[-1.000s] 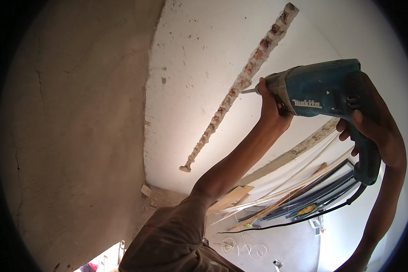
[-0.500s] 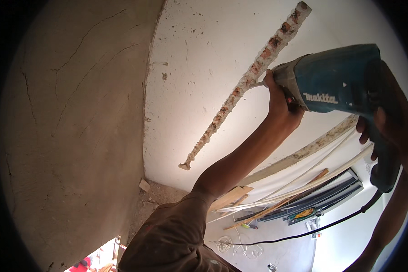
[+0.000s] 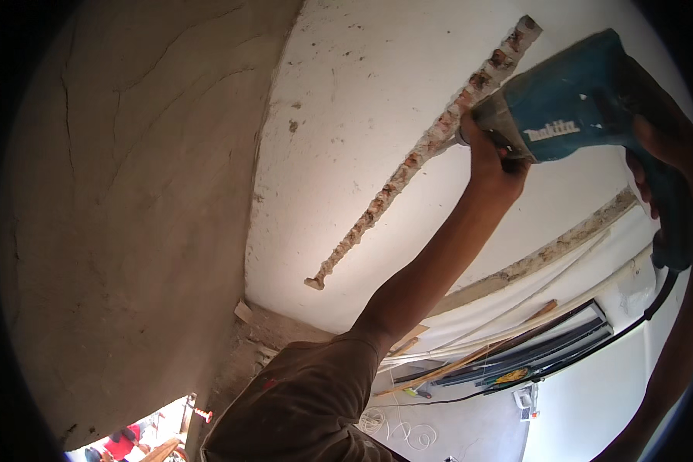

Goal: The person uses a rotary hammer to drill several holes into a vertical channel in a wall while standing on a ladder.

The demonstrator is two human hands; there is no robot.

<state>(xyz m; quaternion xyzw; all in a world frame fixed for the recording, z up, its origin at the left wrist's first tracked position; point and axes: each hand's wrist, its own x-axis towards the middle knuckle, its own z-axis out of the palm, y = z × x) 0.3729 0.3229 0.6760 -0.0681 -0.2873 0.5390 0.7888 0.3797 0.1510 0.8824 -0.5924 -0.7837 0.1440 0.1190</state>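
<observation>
A teal and grey rotary hammer (image 3: 566, 100) is held up against the white wall (image 3: 346, 115). Its short bit (image 3: 448, 143) meets a rough, chipped groove (image 3: 396, 181) that runs diagonally across the wall and exposes reddish brick. My left hand (image 3: 497, 158) is wrapped round the tool's front housing, close to the bit. At the rear, my right hand (image 3: 654, 150) grips the handle; a shadow partly hides its fingers. From the handle's lower end hangs a black power cord (image 3: 593, 353). The bit's very tip cannot be made out.
A cracked, beige plastered surface (image 3: 154, 200) fills the left side. Another rough strip (image 3: 547, 246) crosses the wall below the tool. Dark long profiles (image 3: 531, 346) lie lower right, near a coiled white cable (image 3: 373, 420). Someone in red (image 3: 122, 445) shows through a lower-left opening.
The rotary hammer's rear end has swung upward, so the tool slants more, and its handle has shifted up and right. The cord has risen with it. Both hands keep their hold.
</observation>
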